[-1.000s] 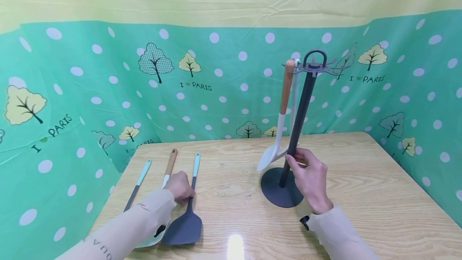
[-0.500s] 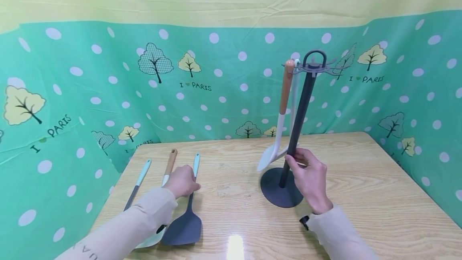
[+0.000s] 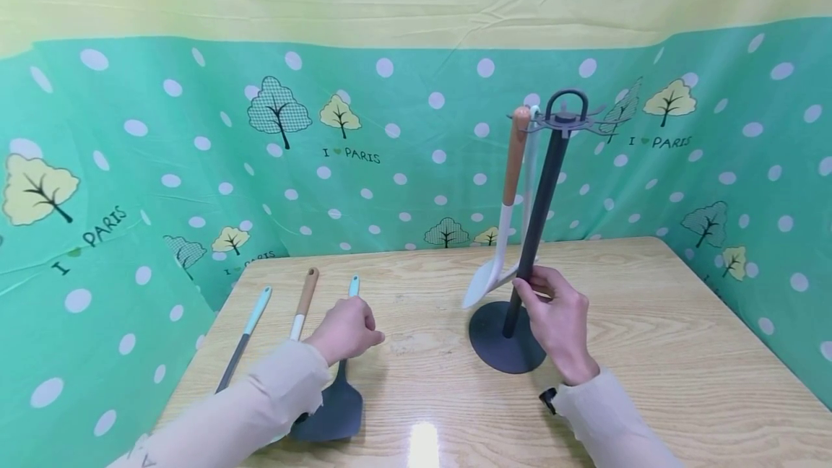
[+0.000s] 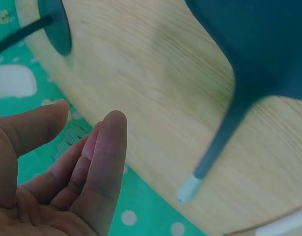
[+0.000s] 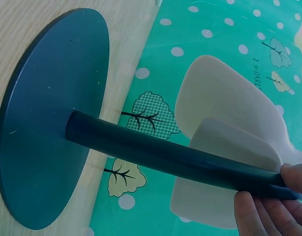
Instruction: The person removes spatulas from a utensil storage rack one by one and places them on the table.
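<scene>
My right hand (image 3: pixel 557 316) grips the black pole (image 5: pixel 160 155) of a utensil stand (image 3: pixel 508 338), thumb on one side and fingers on the other. From the stand's hooks (image 3: pixel 564 123) hang a wooden-handled white utensil (image 3: pixel 507 230) and a pale-handled one partly behind it; their broad pale heads (image 5: pixel 227 101) overlap in the right wrist view. My left hand (image 3: pixel 347 328) hovers over a dark grey spatula (image 3: pixel 334 410) with a light blue handle. In the left wrist view its thumb and fingers (image 4: pixel 106 157) are apart, nothing between them, and the spatula lies clear of them.
Left of the spatula lie a wooden-handled utensil (image 3: pixel 305 298) and a light-blue-handled one (image 3: pixel 250 331), their heads mostly behind my left sleeve. The wooden table (image 3: pixel 416 374) ends at a green dotted cloth (image 3: pixel 403 143) on the back and sides.
My left hand has come off the spatula's shaft, rising and shifting to the right. The spatula stays where it was. My right hand and the stand have not moved.
</scene>
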Tool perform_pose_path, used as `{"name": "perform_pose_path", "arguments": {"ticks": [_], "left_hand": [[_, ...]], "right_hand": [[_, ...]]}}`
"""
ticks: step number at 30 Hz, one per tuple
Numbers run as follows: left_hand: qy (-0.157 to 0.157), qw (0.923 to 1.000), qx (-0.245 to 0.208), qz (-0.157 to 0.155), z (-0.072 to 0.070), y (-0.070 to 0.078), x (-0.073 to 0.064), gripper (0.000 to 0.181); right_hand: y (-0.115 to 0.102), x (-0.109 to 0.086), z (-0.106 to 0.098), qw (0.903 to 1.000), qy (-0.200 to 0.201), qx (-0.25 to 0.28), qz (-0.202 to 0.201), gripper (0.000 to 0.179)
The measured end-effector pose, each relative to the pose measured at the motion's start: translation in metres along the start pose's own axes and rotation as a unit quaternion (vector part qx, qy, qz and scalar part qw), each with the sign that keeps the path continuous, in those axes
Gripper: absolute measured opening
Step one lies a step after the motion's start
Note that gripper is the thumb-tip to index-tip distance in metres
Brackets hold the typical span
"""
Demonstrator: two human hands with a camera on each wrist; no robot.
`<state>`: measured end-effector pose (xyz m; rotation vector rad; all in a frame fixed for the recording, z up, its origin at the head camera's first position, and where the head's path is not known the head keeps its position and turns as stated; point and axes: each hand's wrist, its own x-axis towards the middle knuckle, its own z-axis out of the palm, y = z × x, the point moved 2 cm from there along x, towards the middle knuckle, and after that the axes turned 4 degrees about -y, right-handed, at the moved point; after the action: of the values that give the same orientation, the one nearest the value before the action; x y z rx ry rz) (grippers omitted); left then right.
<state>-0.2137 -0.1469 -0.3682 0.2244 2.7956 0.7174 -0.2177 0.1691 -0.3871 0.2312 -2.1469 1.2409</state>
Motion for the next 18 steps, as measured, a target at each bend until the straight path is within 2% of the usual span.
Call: {"name": "perform_pose_path", "arguments": {"ticks": [7,18], "left_hand": [[-0.012,0.9996,-0.011,0.021,0.007,0.017,-0.005,0.023],[-0.008,0.9970,-0.028,0.072,0.012,0.037,-0.012,0.014]], "right_hand": [[-0.001,0.000,0.000,1.0000,-0.002,-0.001,0.003,0.021],[-0.001,0.000,0.000,1.0000,-0.001,-0.003,0.004,0.020]]}}
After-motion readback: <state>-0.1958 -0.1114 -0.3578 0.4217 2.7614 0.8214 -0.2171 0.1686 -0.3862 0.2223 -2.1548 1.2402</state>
